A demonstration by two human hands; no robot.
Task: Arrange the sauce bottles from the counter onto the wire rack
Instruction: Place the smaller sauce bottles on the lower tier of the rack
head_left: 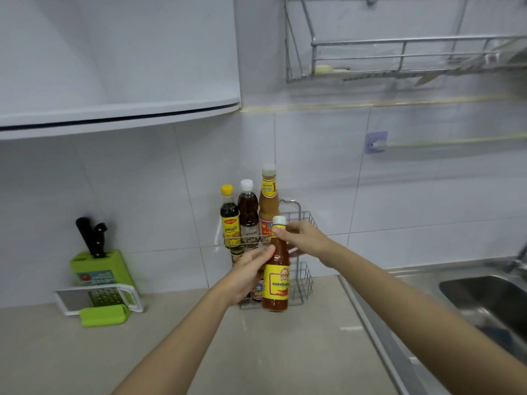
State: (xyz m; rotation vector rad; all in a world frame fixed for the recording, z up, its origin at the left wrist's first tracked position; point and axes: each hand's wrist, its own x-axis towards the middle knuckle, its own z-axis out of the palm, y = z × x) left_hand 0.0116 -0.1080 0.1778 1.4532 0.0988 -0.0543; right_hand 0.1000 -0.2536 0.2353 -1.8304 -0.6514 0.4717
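A red chili sauce bottle point(276, 276) with a yellow label and white cap hangs upright in the air in front of the two-tier wire rack point(304, 220). My right hand point(303, 240) grips its neck just below the cap. My left hand point(249, 270) touches the bottle's shoulder from the left. On the rack's top tier stand three bottles: a dark soy sauce bottle point(229, 216) with a yellow cap, a brown sauce bottle point(248, 213) with a white cap, and a tall tan sauce bottle point(268, 205). Small jars point(236, 255) on the lower tier are mostly hidden by my left hand.
A green knife block point(99, 269) with black-handled knives stands at the left, a green and white grater point(99, 302) in front of it. A steel sink point(484, 300) lies at the right. A wall-mounted dish rack point(405, 59) hangs above, and a white cabinet point(114, 67) overhangs the counter.
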